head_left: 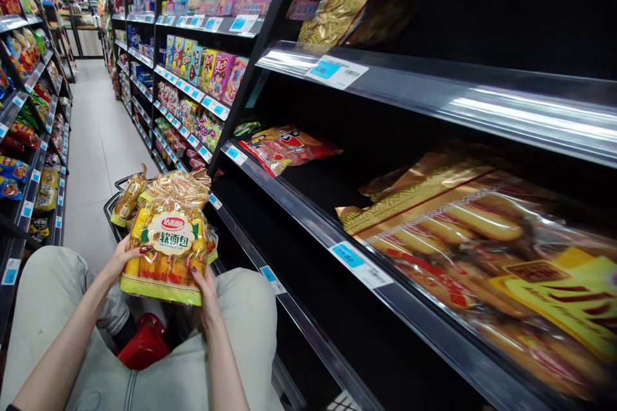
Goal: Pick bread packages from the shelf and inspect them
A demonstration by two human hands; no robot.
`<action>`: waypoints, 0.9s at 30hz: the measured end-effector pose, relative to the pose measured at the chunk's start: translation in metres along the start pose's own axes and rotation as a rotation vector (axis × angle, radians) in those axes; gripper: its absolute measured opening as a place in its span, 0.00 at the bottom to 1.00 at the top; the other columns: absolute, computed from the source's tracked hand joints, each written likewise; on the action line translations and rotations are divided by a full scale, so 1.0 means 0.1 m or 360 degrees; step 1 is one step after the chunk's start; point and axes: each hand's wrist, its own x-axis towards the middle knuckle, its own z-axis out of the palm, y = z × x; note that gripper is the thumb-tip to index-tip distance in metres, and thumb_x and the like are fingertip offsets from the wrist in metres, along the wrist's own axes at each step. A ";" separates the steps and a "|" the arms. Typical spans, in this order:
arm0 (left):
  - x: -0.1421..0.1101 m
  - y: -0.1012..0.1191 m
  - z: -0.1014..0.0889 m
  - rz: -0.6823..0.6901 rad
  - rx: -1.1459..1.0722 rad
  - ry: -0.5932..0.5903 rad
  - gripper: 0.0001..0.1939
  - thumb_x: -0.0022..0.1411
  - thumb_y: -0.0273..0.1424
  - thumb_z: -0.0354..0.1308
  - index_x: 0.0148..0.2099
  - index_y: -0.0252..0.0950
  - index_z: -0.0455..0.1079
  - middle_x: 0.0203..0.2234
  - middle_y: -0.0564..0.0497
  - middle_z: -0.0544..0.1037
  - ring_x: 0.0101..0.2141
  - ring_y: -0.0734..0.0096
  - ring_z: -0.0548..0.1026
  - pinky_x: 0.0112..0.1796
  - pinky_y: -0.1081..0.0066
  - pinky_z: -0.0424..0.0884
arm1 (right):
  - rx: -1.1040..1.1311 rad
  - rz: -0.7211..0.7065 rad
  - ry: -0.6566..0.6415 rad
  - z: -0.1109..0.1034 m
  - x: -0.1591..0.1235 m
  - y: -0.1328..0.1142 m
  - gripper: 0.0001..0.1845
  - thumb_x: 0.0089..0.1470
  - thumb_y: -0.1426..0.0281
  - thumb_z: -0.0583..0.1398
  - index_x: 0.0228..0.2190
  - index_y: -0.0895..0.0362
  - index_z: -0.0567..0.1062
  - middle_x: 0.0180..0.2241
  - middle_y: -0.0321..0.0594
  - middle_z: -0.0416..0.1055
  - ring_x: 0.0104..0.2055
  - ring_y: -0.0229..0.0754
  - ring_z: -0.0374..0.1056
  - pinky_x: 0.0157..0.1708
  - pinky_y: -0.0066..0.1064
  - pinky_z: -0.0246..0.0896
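Head view: left hand (118, 262) and right hand (208, 292) pinched sides of soft-bread bag (168, 244), held up near black basket (107, 210). Slick wrapper seemed main risk imo: loose thumbs could've let it slip, hard squeeze could've squashed rolls (148, 264). Shelf edge (244, 241) sat close too, so careless swing might've snagged plastic.
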 end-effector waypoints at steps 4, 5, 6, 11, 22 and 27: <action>0.00 0.00 0.01 0.0001 0.0004 0.0015 0.43 0.43 0.31 0.71 0.61 0.35 0.60 0.46 0.43 0.79 0.44 0.50 0.77 0.41 0.62 0.75 | 0.0002 -0.0004 -0.0001 0.00 0.00 0.00 0.31 0.42 0.60 0.69 0.50 0.49 0.72 0.50 0.38 0.73 0.53 0.52 0.69 0.52 0.43 0.64; 0.01 0.00 0.01 0.0000 0.0004 0.0017 0.43 0.42 0.31 0.71 0.61 0.35 0.60 0.46 0.43 0.79 0.44 0.50 0.77 0.40 0.62 0.75 | 0.0006 -0.0008 0.0000 0.00 0.00 0.00 0.31 0.43 0.60 0.68 0.50 0.49 0.72 0.50 0.37 0.73 0.53 0.52 0.69 0.53 0.44 0.64; 0.01 0.00 0.01 -0.0001 0.0005 0.0019 0.44 0.42 0.31 0.71 0.61 0.35 0.59 0.45 0.43 0.79 0.44 0.50 0.77 0.39 0.63 0.76 | 0.0010 -0.0014 0.0001 0.00 0.00 0.00 0.30 0.43 0.61 0.68 0.49 0.49 0.73 0.50 0.37 0.74 0.53 0.51 0.69 0.54 0.45 0.62; 0.01 0.01 0.02 -0.0007 0.0001 0.0021 0.45 0.42 0.31 0.71 0.61 0.35 0.58 0.45 0.42 0.79 0.43 0.51 0.77 0.39 0.63 0.76 | 0.0027 -0.0035 0.0015 -0.01 0.01 0.01 0.27 0.43 0.62 0.68 0.47 0.47 0.74 0.49 0.35 0.74 0.55 0.50 0.67 0.58 0.45 0.57; 0.00 0.01 0.03 -0.0017 -0.0002 0.0020 0.44 0.42 0.31 0.71 0.62 0.34 0.58 0.44 0.42 0.79 0.43 0.50 0.78 0.40 0.61 0.76 | 0.0021 -0.0038 0.0033 0.01 0.00 -0.01 0.27 0.43 0.62 0.68 0.47 0.50 0.74 0.49 0.37 0.75 0.54 0.52 0.68 0.55 0.47 0.61; 0.01 0.00 0.01 -0.0005 0.0016 0.0014 0.44 0.43 0.31 0.70 0.62 0.35 0.58 0.46 0.43 0.78 0.44 0.51 0.77 0.40 0.62 0.75 | 0.0000 -0.0034 0.0032 0.00 -0.01 0.00 0.28 0.43 0.62 0.68 0.48 0.50 0.73 0.48 0.37 0.75 0.52 0.53 0.70 0.52 0.46 0.64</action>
